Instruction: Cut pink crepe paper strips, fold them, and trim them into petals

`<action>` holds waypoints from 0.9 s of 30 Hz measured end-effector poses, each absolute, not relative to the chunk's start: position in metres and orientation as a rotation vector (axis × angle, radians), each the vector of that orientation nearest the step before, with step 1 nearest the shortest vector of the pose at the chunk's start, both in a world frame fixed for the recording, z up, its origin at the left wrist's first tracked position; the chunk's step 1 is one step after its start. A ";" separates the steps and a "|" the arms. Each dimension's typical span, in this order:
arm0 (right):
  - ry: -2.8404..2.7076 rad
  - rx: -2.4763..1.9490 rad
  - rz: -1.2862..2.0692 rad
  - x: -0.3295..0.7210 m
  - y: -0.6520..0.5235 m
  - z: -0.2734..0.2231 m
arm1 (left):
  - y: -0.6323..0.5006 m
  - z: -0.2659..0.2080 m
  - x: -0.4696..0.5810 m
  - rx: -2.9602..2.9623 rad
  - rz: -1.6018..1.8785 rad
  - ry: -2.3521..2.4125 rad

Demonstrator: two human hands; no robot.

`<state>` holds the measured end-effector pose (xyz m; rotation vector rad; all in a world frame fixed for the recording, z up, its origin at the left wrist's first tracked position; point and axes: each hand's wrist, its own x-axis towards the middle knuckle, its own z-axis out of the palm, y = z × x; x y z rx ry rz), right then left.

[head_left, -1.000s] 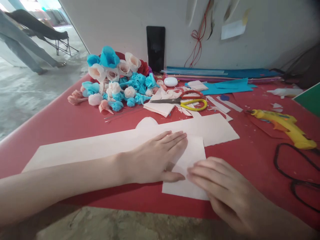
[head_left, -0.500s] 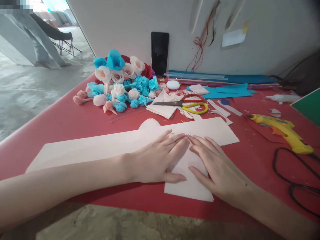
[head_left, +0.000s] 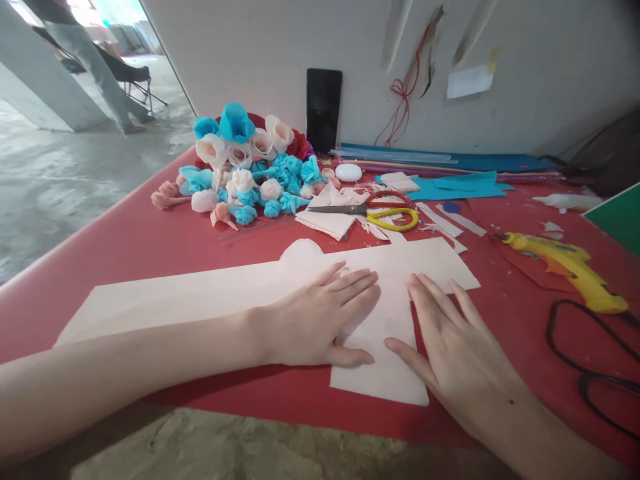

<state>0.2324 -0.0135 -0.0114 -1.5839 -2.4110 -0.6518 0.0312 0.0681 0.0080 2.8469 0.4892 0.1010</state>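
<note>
My left hand (head_left: 327, 317) lies flat on pale pinkish-white paper, its fingers stretched out and pointing right. Beneath it a shorter sheet (head_left: 377, 373) runs toward the table's front edge, and a long strip (head_left: 175, 300) of the same paper stretches across the red table (head_left: 270, 400). My right hand (head_left: 455, 340) rests with fingers extended along the right edge of the shorter sheet, its fingertips on the paper and its thumb over the sheet. A rounded paper piece (head_left: 301, 249) shows partly behind the strip. The palms hide part of the paper.
Scissors (head_left: 367, 210) lie on paper scraps beyond the strip. Blue, white and pink paper flowers (head_left: 250, 173) are heaped at the back left. A yellow glue gun (head_left: 570, 267) with a black cord (head_left: 555, 333) lies right. A phone (head_left: 323, 110) leans on the wall. A person's legs (head_left: 90, 60) show far left.
My right hand has slid to the right across the paper, away from my left fingertips. My left hand stays in place. The person at far left has shifted rightward.
</note>
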 end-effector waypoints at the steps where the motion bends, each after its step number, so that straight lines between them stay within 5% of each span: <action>1: -2.384 -1.593 -0.655 0.233 -0.012 -0.009 | 0.068 0.008 0.031 2.863 0.102 0.478; 9: -2.614 -1.358 -0.354 0.230 -0.006 -0.009 | 0.071 0.007 0.033 2.922 0.139 0.436; 27: -2.618 -1.368 -0.404 0.226 -0.006 -0.013 | 0.040 0.022 0.029 3.351 -0.049 0.915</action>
